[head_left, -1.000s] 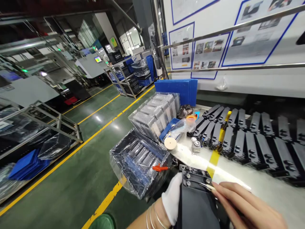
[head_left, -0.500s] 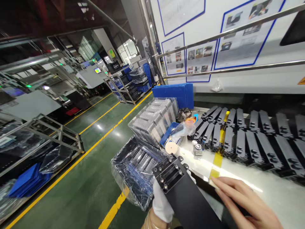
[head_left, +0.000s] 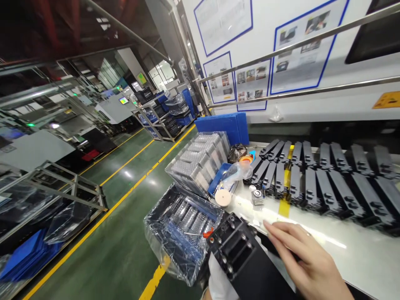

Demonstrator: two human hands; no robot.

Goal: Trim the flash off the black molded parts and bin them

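My left hand (head_left: 218,280), in a white glove, is closed around a long black part (head_left: 261,271) from beneath. The part's near end runs out of the bottom of the view, while its far end shows slots and several round bosses or screw heads. My bare right hand (head_left: 308,256) is just right of the part, its thumb and fingertips pinched together. Anything between those fingertips is too small to make out. Beyond the part's far end, a screwdriver (head_left: 208,234) with a red handle appears to lie over a plastic-lined crate (head_left: 156,210).
Rows of similar black parts (head_left: 311,189) lie on the white table (head_left: 337,233). Near its left end are a beige disc (head_left: 223,197), a small clear container (head_left: 258,197) and a blue tray (head_left: 218,178). Bubble-wrapped stacks (head_left: 196,162) stand behind the crate. A metal rack (head_left: 75,187) is left.
The black part has shifted right and down, uncovering the screwdriver's red handle. My right hand has moved left and slightly up, alongside the part. The view has turned slightly.
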